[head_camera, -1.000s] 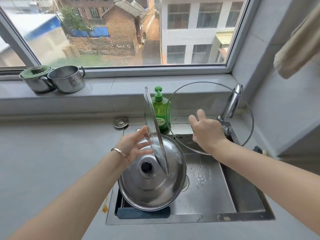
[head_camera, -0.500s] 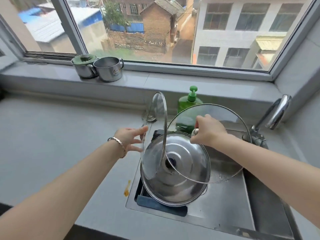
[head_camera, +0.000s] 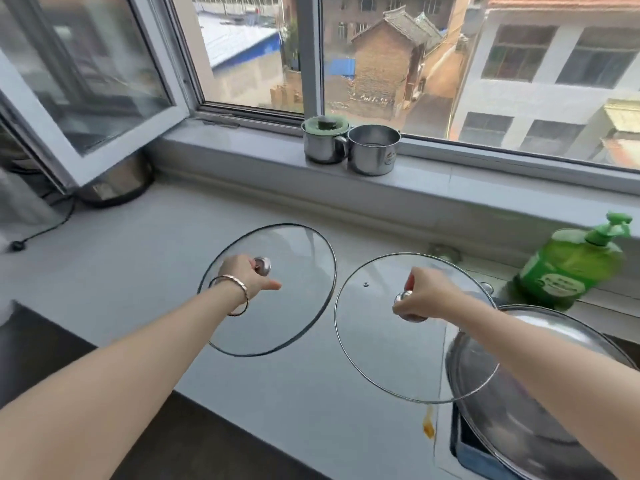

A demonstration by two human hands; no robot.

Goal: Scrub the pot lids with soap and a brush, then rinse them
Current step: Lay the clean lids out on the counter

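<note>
Head view, my only feed.

- Left hand (head_camera: 247,275): fingers curled round the metal knob (head_camera: 262,266) of the left glass lid (head_camera: 298,306), thumb sticking out sideways. Bracelet (head_camera: 239,289) on that wrist.
- Right hand (head_camera: 429,299): fingers bunched and curled round the knob of the right glass lid (head_camera: 381,358).
- Both glass lids sit level over the grey counter (head_camera: 138,254), side by side, rims near but apart. I cannot tell whether either rests on the counter or hangs above it.
- The right lid's near edge overlaps, in my line of sight, the rim of a steel lid (head_camera: 512,410) lying in the sink at the lower right. My right forearm crosses over that steel lid and hides part of it.
- Green soap bottle (head_camera: 571,271) stands behind the sink, against the ledge.
- Orange smear (head_camera: 428,427) on the counter just beside the sink edge.
- Windowsill: two steel mugs (head_camera: 374,150), touching, the left one capped in green.
- Far left: open window sash in front of a steel appliance (head_camera: 117,185); black cable (head_camera: 45,230) trails across the counter.
</note>
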